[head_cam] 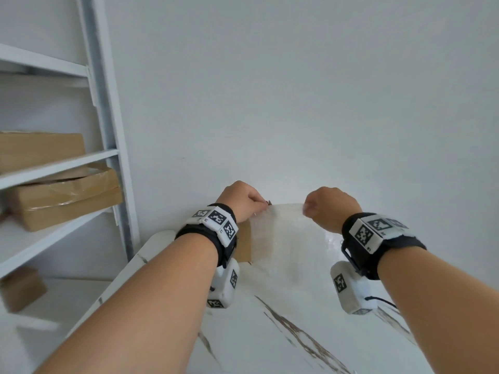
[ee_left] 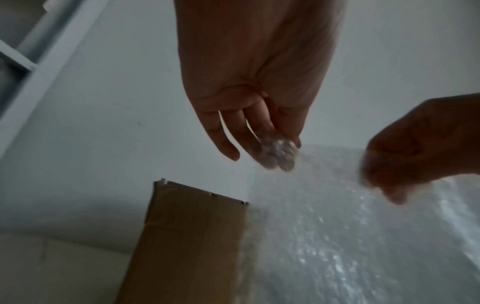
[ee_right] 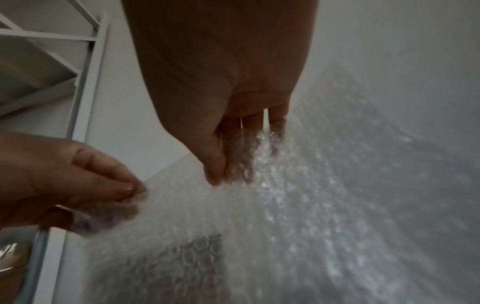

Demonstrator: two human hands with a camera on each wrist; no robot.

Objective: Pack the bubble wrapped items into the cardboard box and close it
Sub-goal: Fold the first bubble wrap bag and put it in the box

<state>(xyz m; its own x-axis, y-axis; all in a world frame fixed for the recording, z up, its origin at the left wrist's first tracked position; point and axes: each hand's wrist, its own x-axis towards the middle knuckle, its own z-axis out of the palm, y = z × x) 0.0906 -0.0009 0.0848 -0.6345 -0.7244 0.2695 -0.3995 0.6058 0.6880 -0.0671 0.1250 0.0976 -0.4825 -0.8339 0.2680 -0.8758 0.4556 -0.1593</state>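
Note:
A clear sheet of bubble wrap [head_cam: 286, 233] hangs stretched between my two hands above the white marbled table [head_cam: 270, 333]. My left hand [head_cam: 243, 202] pinches its top left corner, and the bubble wrap [ee_left: 324, 226] shows under those fingers [ee_left: 275, 152]. My right hand [head_cam: 328, 205] pinches the top right edge, thumb against fingers [ee_right: 215, 170] on the bubble wrap [ee_right: 298, 205]. A brown cardboard box [head_cam: 244, 242] stands on the table behind the sheet's left side; one upright cardboard box [ee_left: 192, 236] flap shows, and the sheet hides the rest.
A white metal shelf rack [head_cam: 108, 130] stands at the left with several taped cardboard parcels [head_cam: 67, 195] on its shelves. A plain white wall [head_cam: 297, 90] runs right behind the table.

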